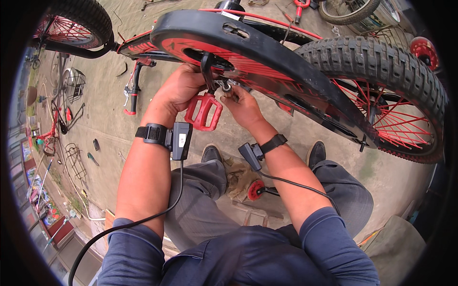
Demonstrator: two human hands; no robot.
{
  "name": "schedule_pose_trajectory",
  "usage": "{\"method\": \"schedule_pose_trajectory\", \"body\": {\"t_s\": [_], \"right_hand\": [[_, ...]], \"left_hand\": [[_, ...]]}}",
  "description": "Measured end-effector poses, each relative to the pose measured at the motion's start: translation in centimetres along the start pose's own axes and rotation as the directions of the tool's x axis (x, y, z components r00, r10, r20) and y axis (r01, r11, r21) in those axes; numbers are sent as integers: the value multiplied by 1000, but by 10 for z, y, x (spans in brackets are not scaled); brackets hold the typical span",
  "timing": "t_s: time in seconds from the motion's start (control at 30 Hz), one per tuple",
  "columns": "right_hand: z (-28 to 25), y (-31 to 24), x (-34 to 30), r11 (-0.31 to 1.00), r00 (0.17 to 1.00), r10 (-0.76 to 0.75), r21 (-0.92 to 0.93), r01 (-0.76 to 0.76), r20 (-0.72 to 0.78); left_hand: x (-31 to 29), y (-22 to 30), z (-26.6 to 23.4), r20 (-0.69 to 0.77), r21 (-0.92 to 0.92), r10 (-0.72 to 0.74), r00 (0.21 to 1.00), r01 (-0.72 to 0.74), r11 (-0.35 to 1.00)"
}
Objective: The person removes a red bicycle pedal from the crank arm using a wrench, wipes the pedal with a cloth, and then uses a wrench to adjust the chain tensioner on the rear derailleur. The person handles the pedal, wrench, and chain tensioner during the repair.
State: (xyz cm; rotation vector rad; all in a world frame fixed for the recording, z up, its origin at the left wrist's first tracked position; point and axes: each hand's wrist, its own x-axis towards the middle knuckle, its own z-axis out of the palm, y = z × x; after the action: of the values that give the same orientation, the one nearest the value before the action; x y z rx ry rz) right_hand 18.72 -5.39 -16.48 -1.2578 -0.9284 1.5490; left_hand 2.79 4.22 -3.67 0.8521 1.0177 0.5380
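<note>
A small bicycle's black and red chain guard (281, 66) slants across the upper middle. From it a black crank arm (207, 71) comes down to a red pedal (204, 97). My left hand (182, 89) is closed beside the crank, above the pedal; its fingertips go behind the arm, so what they grip is hidden. Just right of the pedal, my right hand (244, 107) pinches a small silver cylindrical metal piece (228, 90) between thumb and fingers, close under the guard. The far end of that piece is hard to make out.
A knobbly rear tyre (377, 59) with red spokes stands at right, the other wheel (71, 28) at upper left. A red disc-shaped part (255, 189) lies between my feet. Wire baskets (75, 85) and bicycle parts lie leftward. A red-handled tool (299, 10) is at the top.
</note>
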Motion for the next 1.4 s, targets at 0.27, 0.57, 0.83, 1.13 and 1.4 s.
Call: {"method": "schedule_pose_trajectory", "body": {"t_s": [0.27,0.57,0.83,1.13,1.4], "right_hand": [[-3,-9,-2,1000,1000,24,13,-24,3],[-3,-13,1,999,999,-32,-38,33,27],[-1,-16,2,994,999,-44,-95,44,9],[2,-7,6,997,999,-49,-64,49,-10],[2,-8,11,998,998,-54,-26,53,-20]], "left_hand": [[1,-3,-1,16,-6,5,1000,-5,1000],[3,-6,-4,9,-53,-22,1000,23,998],[3,-7,-5,16,-50,36,999,-35,998],[2,-6,-2,-16,-27,18,1000,-18,999],[3,-7,-6,2,-22,23,1000,-23,999]]}}
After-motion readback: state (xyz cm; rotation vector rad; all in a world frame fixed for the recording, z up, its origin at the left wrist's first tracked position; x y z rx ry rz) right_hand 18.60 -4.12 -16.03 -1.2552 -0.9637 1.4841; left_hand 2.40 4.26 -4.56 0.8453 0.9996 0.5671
